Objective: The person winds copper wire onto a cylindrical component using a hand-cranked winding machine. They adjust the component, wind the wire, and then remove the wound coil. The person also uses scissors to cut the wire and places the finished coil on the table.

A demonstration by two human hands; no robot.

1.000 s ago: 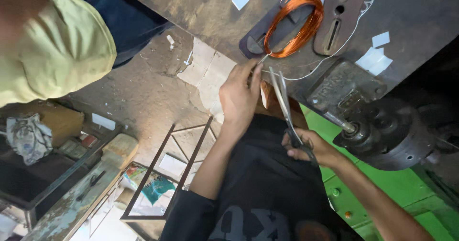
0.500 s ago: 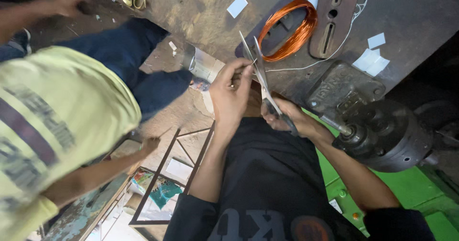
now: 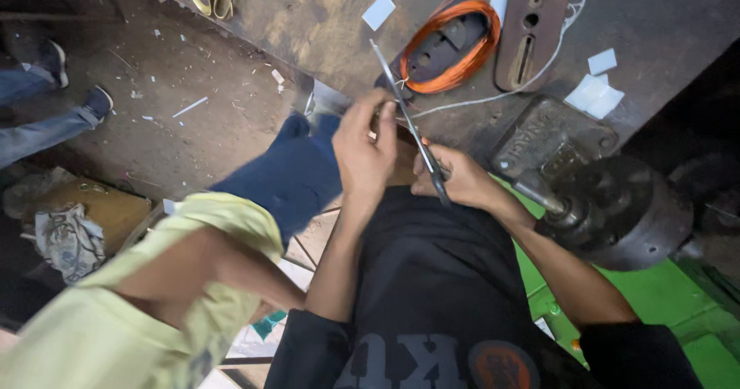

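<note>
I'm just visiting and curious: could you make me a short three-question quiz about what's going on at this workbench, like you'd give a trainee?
1. True or false: the right hand holds the scissors by their handles.
2. What lies on the bench just beyond the scissor tips? A) a coil of orange wire B) a hammer C) a paintbrush
3. Fill in: the left hand is raised beside the scissor ______.

Key
1. True; the blades point up and away toward the bench.
2. A, the coil of orange wire resting on a dark metal plate.
3. Blades; what its fingers pinch is too small to tell.
</note>
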